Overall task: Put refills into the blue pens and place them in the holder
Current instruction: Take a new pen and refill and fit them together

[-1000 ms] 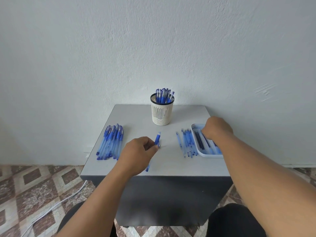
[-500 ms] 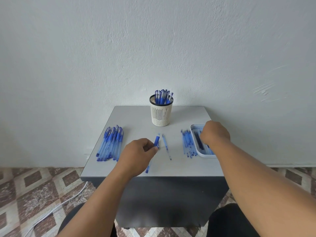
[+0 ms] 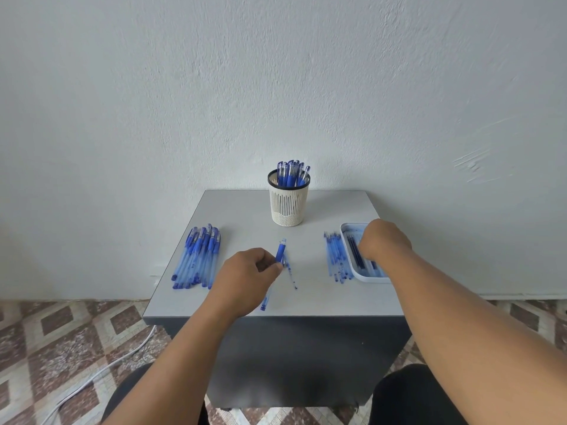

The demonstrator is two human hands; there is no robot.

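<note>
My left hand (image 3: 245, 280) grips a blue pen (image 3: 280, 251) near the table's middle, cap end pointing away from me. A thin refill (image 3: 291, 276) lies loose on the table just right of that pen. My right hand (image 3: 383, 240) reaches down into the white tray (image 3: 368, 277) of dark refills (image 3: 356, 253); its fingertips are hidden among them. The white slotted holder (image 3: 288, 207) stands at the back centre with several capped blue pens (image 3: 291, 173) in it.
A pile of blue pens (image 3: 196, 259) lies at the left of the grey table (image 3: 337, 207). A row of pale blue pen barrels (image 3: 336, 256) lies just left of the tray. A white cable (image 3: 92, 378) runs over the tiled floor.
A loose refill now lies on the table beside the held pen; it was not there a second ago. My right hand has stayed at the tray, and my left hand keeps the pen.
</note>
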